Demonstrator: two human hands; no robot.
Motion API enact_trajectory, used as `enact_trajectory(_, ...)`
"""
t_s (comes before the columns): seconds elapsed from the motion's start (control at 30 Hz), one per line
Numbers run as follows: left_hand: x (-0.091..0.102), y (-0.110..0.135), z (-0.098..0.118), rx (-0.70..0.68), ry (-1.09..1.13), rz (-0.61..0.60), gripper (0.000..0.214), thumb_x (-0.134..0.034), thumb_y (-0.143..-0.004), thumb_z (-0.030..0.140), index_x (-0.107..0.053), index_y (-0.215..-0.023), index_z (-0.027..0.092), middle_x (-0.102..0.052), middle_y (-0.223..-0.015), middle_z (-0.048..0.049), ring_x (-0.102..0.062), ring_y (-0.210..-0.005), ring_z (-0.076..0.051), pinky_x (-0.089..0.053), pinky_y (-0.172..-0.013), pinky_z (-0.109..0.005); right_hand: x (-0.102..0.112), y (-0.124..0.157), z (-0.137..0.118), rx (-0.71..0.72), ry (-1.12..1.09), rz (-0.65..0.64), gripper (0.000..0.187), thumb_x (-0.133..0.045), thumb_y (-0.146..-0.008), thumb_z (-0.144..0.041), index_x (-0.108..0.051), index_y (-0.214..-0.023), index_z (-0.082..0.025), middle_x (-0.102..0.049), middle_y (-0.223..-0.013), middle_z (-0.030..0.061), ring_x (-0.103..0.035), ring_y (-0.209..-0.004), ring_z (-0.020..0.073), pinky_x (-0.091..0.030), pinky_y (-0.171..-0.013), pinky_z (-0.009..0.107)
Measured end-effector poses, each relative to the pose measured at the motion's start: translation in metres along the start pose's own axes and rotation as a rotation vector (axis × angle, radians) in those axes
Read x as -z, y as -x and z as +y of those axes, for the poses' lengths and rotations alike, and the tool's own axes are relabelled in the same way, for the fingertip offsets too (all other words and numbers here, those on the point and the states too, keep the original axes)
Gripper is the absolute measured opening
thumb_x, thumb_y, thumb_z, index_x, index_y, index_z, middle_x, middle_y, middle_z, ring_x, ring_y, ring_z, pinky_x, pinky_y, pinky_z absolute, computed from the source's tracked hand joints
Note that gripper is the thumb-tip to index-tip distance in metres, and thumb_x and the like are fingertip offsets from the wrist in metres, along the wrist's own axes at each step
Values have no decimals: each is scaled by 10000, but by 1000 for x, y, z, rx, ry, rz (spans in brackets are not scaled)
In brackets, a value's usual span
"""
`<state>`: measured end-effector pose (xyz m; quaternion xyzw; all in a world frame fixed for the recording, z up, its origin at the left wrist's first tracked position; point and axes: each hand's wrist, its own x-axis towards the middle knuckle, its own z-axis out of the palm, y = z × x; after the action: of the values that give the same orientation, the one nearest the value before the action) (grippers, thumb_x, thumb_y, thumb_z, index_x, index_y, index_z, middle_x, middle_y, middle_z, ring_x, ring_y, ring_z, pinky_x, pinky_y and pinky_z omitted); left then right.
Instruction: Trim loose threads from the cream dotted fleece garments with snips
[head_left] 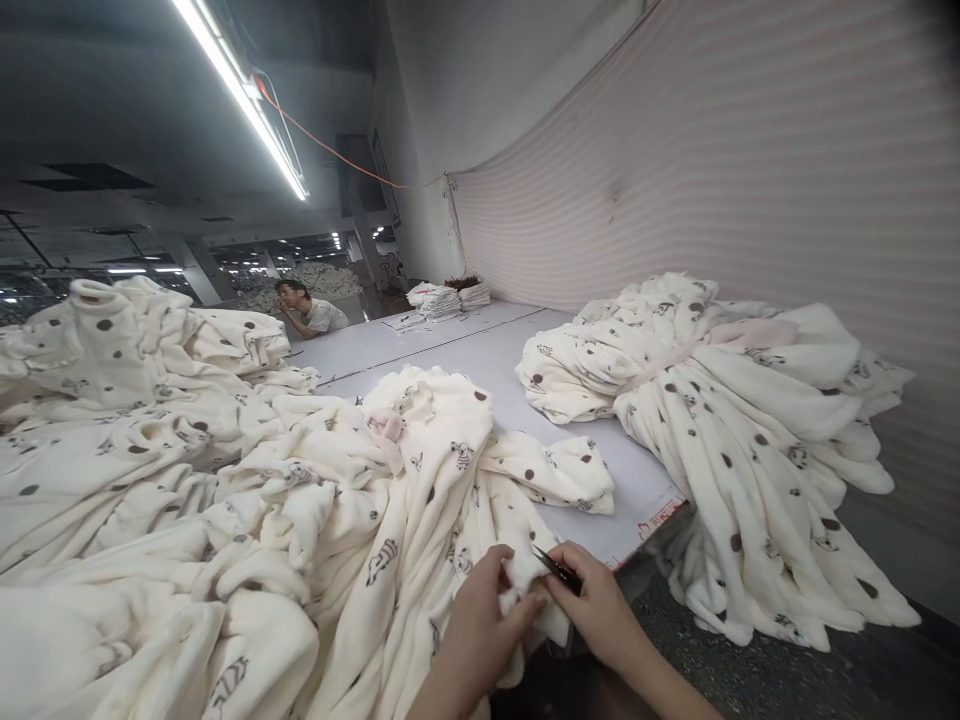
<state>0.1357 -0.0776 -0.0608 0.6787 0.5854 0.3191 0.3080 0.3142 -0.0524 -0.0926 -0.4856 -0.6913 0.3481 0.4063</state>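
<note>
**Hands and snips at the table edge**

The left hand (480, 625) pinches a fold of the fleece garment (525, 585). The right hand (600, 610) grips dark thread snips (556, 568) against it, at the white table (480, 350) edge. Three spotted fleece heaps: left heap (112, 420), middle heap (405, 470), right heap (735, 400). One ribbed shutter wall (750, 150), one tube light (240, 90), one distant person (309, 312).
</note>
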Motion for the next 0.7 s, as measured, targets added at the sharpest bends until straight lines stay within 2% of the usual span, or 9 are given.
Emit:
enact_trajectory(0.07, -10, -4, -2, 4, 39, 114, 264, -548, -748, 257, -596, -1000, 196, -634, -946, -66, -566, -904, -244, -414, -809, -344, -1, 3, -5, -6, -89, -31, 139, -483, -844, -278, -598, -859, -203, -628, -824, 17, -584, -817, 183, -439, -735, 265)
enact_trajectory(0.13, -11, -6, -6, 18, 182, 148, 222, -490, -771, 222, -590, -969, 203, -639, -978, -62, -568, -945, -237, -413, -842, -337, 2, 7, -9, -38, -113, -61, 159, -497, -846, -307, -601, -907, -204, -637, -842, 20, -589, -836, 189, -448, -750, 271)
enact_trajectory(0.27, -4, -3, -10, 129, 535, 115, 250, -531, -794, 322, -582, -1018, 223, -644, -1044, -48, -564, -1019, -239, -432, -852, -308, 13, 9, -23, -49, 56, -59, 211, -563, -822, -353, -624, -989, -240, -633, -920, 17, -595, -868, 195, -446, -759, 277)
enact_trajectory(0.43, -3, 5, -7, 201, 761, 62, 306, -571, -804, 386, -562, -1074, 244, -634, -1110, -35, -558, -1066, -232, -440, -856, -289, 6, 1, -38, 37, 195, -33, 247, -477, -879, -364, -654, -1027, -275, -627, -927, 16, -609, -851, 188, -447, -725, 271)
enact_trajectory(0.57, -2, 6, -4, 215, 828, 43, 304, -560, -824, 383, -549, -1093, 242, -637, -1097, -37, -561, -1075, -230, -444, -873, -300, 0, 0, -35, -18, 162, -13, 266, -471, -877, -404, -648, -1026, -273, -636, -937, 16, -620, -866, 190, -461, -723, 269)
enact_trajectory(0.63, -2, 6, -6, 209, 794, 80, 308, -561, -820, 385, -553, -1091, 237, -638, -1094, -43, -568, -1067, -237, -450, -881, -315, -1, 3, -31, -30, 191, -3, 295, -553, -819, -395, -612, -1086, -283, -632, -988, 16, -613, -913, 211, -464, -764, 293)
enact_trajectory(0.7, -3, 5, -11, 175, 681, 144, 301, -547, -822, 386, -561, -1080, 233, -637, -1086, -50, -582, -1037, -239, -456, -884, -332, -1, 6, -29, -36, 218, 4, 279, -576, -783, -322, -606, -1057, -280, -637, -981, 13, -610, -918, 222, -465, -767, 306)
